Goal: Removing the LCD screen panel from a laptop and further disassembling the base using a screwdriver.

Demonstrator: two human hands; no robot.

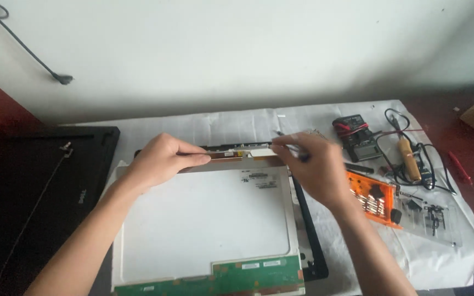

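Note:
A bare laptop screen panel [204, 219] lies face down on a black bezel frame [309, 230], its white back up and a green circuit strip [248, 274] along the near edge. My left hand [163, 159] pinches the panel's far edge at a copper-coloured strip [229, 157]. My right hand [311, 161] holds a thin dark tool [287, 138] with its tip at the same far edge, just right of the left fingers.
A black laptop lid [34, 186] lies at the left. To the right on the white cloth [237, 123] are an orange bit case [371, 197], a multimeter [357, 140], a soldering iron [410, 156] with cables, and a clear lid [434, 219] with small parts.

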